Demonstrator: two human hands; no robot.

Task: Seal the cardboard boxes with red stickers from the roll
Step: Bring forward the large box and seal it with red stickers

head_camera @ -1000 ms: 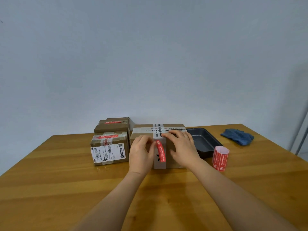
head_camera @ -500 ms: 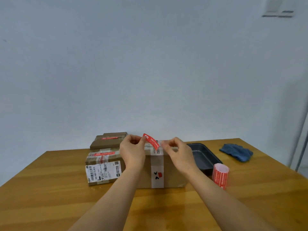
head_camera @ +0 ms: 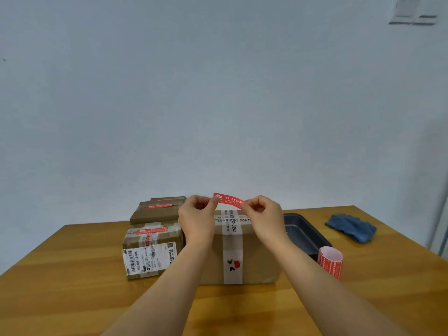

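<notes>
A red sticker [head_camera: 229, 199] is stretched flat in the air above the middle cardboard box [head_camera: 257, 253]. My left hand [head_camera: 197, 218] pinches its left end and my right hand [head_camera: 263, 219] pinches its right end. The box has white printed tape across its top and down its front. Left of it stand two smaller boxes, the near one [head_camera: 152, 248] and the far one [head_camera: 157, 209], each with a red sticker on top. The sticker roll [head_camera: 330, 261] stands upright on the table to the right of the middle box.
A dark metal tray [head_camera: 304, 232] lies behind the roll, right of the middle box. A blue cloth [head_camera: 351, 226] lies at the far right of the wooden table [head_camera: 72, 299]. A plain wall rises behind the table.
The sticker was against the box's front face one second ago. Both hands have lifted it above the box's top and pulled it out straight. The camera has tilted up.
</notes>
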